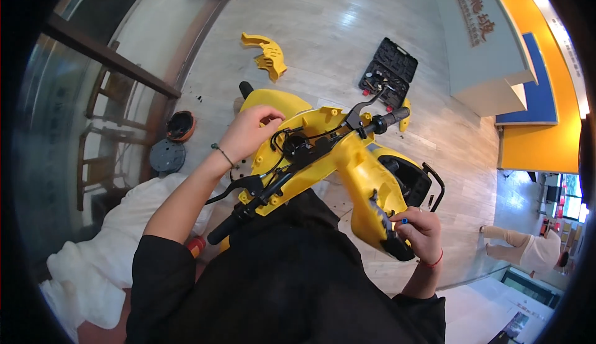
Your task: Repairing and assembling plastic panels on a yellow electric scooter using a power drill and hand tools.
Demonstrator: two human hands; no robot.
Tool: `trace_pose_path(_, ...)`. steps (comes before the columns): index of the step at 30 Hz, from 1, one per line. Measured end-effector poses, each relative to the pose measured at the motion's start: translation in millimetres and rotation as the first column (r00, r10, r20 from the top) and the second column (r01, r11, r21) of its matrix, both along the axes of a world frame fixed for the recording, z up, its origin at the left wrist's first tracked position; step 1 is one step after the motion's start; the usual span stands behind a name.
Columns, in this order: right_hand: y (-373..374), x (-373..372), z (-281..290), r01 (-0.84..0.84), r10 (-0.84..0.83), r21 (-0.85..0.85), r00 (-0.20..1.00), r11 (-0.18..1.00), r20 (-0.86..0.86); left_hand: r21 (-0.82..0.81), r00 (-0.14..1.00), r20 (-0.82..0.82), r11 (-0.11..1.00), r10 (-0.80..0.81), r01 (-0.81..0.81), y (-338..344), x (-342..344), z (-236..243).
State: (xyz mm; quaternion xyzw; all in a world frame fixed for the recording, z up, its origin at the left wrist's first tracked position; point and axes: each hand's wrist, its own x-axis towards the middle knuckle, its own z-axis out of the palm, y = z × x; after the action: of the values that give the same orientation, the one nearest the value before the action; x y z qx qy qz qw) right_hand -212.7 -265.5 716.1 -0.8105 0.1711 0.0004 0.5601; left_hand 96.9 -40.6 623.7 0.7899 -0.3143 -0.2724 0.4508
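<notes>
While right hand (423, 230) grips small blue-ended piece (405, 220), left hand (249, 130) unclear; yellow scooter (363, 176) black-handled, wiring exposed.

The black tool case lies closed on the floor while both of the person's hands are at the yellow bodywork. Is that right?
Not quite: in the head view the black tool case lies open on the floor. The left hand and right hand are indeed at the yellow bodywork.
</notes>
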Motion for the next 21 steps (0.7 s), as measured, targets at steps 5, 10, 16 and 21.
trace_pose_path(5, -19.2, 27.3, -26.3, 0.04, -0.032, 0.21, 0.999, 0.977, -0.04, 0.125, 0.994, 0.077, 0.99, -0.082, 0.072, -29.3, -6.9, -12.5)
trace_pose_path(10, -13.0, 55.1, -43.1, 0.193, -0.074, 0.401, 0.953, 0.895, -0.293, 0.295, 0.91, 0.306, 0.937, -0.278, 0.187, -41.1, -9.7, -25.5)
trace_pose_path(16, 12.9, 74.9, -65.6, 0.25, -0.173, 0.557, 0.967, 0.792, -0.188, 0.388, 0.802, 0.471, 0.903, -0.368, 0.186, -38.8, -16.0, -30.3)
trace_pose_path(21, 41.1, 81.8, -82.1, 0.332, -0.289, 0.58, 0.942, 0.744, -0.168, 0.206, 0.887, 0.38, 0.959, -0.263, 0.196, -24.0, -19.3, -19.9)
